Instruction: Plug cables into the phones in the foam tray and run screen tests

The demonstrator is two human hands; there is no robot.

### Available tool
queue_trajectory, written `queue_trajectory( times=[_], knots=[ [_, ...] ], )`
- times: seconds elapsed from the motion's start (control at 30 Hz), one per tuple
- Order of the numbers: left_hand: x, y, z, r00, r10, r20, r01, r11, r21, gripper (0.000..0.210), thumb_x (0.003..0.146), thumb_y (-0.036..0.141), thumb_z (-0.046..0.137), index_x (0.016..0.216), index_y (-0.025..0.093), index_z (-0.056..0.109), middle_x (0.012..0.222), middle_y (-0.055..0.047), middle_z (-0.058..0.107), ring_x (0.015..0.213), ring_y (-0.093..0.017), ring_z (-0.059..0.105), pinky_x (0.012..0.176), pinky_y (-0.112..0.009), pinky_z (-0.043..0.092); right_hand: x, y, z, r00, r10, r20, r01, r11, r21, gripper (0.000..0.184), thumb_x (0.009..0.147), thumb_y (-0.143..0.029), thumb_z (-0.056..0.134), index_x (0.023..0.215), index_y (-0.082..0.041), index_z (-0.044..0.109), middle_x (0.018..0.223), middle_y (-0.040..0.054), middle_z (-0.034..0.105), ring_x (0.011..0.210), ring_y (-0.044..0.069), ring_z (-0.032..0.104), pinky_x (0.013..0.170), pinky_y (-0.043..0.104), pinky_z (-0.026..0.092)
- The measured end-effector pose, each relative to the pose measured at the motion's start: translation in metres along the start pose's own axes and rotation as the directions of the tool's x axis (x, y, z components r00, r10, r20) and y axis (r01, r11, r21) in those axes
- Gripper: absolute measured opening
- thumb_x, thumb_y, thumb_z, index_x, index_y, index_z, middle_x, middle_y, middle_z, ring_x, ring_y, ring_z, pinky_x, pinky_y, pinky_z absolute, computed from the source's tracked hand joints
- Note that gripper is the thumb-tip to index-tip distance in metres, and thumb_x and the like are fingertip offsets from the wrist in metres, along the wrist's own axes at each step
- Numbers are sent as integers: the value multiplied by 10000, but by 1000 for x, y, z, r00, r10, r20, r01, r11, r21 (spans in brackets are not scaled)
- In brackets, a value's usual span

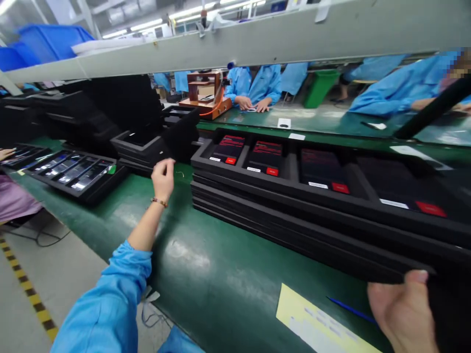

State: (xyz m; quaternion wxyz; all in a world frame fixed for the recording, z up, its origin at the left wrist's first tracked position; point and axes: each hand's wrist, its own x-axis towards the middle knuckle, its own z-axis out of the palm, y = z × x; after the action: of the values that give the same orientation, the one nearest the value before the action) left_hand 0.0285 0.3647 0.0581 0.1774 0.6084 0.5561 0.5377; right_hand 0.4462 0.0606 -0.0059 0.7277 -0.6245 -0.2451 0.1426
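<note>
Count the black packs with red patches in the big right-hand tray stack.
4, in a row across the top tray: leftmost pack, second pack, third pack, rightmost pack. The trays below may hide more.

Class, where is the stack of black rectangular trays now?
In the head view, that black tray stack sits right of centre on the green tabletop, beyond the pale yellow paper sheet, with the right hand at its near edge.

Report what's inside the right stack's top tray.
Four dark panels show in the top tray, each with a white label and a red patch. Their undersides and the insides of the trays below are covered.
</note>
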Motion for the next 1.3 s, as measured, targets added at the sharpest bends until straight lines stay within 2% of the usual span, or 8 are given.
queue_trajectory(
  times=[0.23,0.47,0.6,0.7,0.83,0.93,1.07,1.3],
  knots=[
    [96,-1,-83,965,236,111,-257,792,553,441,835,478,863,729,162,574,1217,-98,770,1455,-347,546,1178,-470,391,5,2,-1,999,46,4,-46,999,5,818,762,-893,647,1407,-399,742,1584,117,639,1519,469,521,1286,753,339],
    [56,16,-106,874,341,346,-477,739,475,374,903,414,828,728,229,554,909,-40,696,1278,-311,642,1113,-412,410,-31,7,-16,826,-360,-433,243,922,-302,481,805,-797,666,1059,-389,681,1094,142,699,1021,456,727,1015,799,528],
    [-7,30,-135,845,342,412,-525,680,512,139,873,200,789,919,215,659,973,-101,696,1147,-384,647,1044,-493,424,-104,-23,36,936,-276,220,315,934,-168,437,880,-739,697,795,-313,651,785,69,637,748,317,668,829,619,610],
    [-76,49,-145,809,346,476,-578,617,535,213,873,171,762,1069,222,697,1083,-130,718,1077,-383,643,945,-497,450,-153,-47,111,625,137,769,-208,978,-5,585,895,-711,760,1291,-288,681,1275,130,721,1061,302,737,926,512,621],
    [-178,79,-151,800,344,491,-564,711,419,164,956,289,740,1119,286,758,1043,-131,754,990,-356,674,875,-494,496,-196,-73,204,203,314,928,-743,666,-63,856,774,-796,816,1426,-305,557,1274,91,724,1056,269,740,956,473,608],
    [-229,82,-180,837,344,426,-459,865,204,332,935,464,795,1265,420,788,1178,-110,786,1096,-379,720,1009,-560,550,-212,-86,220,248,335,909,-744,666,-43,714,710,-586,914,1285,-271,634,1191,40,759,1089,259,708,970,394,581],
    [-237,50,-243,965,-67,-252,74,997,20,532,967,705,664,1423,436,713,1479,-30,711,1473,-384,590,1319,-611,406,-204,-95,174,193,338,921,-750,656,-83,673,707,-444,913,1316,-297,669,1195,5,778,1099,273,717,911,360,587],
    [-208,-1,-205,675,-603,425,735,596,-323,851,648,1061,632,1032,331,839,1000,-130,850,1238,-470,759,937,-621,698,-143,-99,78,88,403,911,-697,679,-233,576,712,-542,920,1202,-259,815,1192,55,813,1070,304,754,906,395,594]
  ],
)
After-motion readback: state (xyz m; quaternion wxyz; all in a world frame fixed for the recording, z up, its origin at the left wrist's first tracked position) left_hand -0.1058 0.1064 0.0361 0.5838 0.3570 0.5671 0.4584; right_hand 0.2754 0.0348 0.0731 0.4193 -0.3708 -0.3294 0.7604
